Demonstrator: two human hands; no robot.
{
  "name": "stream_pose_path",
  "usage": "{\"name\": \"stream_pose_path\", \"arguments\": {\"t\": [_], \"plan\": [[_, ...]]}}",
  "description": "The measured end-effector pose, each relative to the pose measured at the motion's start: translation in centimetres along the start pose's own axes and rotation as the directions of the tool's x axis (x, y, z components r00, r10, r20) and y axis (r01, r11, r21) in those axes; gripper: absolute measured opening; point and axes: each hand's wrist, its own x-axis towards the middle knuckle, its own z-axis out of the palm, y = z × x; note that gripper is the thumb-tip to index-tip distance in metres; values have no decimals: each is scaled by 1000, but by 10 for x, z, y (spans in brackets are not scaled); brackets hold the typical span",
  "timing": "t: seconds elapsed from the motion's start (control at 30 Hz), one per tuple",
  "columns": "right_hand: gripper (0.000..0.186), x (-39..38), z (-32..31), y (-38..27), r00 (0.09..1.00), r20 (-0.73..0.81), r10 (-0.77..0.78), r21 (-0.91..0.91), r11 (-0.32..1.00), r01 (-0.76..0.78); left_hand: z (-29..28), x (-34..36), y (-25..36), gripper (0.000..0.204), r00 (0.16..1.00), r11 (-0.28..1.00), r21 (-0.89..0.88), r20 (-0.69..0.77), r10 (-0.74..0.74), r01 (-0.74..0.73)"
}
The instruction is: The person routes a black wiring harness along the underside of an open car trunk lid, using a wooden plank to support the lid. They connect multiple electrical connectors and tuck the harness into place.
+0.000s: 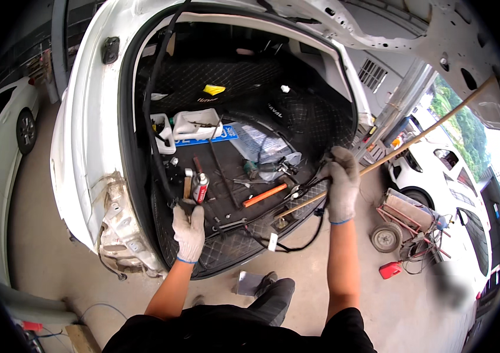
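My left hand (189,233), in a pale knitted glove, is at the left front of the open car boot. Its fingers close at the lower end of a long black strip (151,100) that hangs down the boot opening; the thumb stands apart. My right hand (343,183), gloved alike, is raised at the boot's right edge, closed around a black cable (314,235). This cable sags in a loop over the boot sill and carries a white tag (273,242). Near my left hand are a red and white spray can (200,188) and a wrench (231,224).
On the boot floor lie an orange-handled tool (265,195), a green power tool (251,170), a blue plate (200,136) and a white tray (195,123). A long wooden pole (414,138) slants from the sill to the raised tailgate (403,50). A cart (406,217) stands right.
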Motion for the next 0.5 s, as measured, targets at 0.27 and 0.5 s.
{"name": "stream_pose_path", "arguments": {"t": [0.27,0.5], "plan": [[37,-14,-44,-172,961,-114,-253,-116,964,240,-10,-13,67,30,873,961,-274,477,103,36],[39,-20,-95,-266,856,-204,-474,-297,863,408,-1,-16,117,35,793,899,-418,590,156,134]]}}
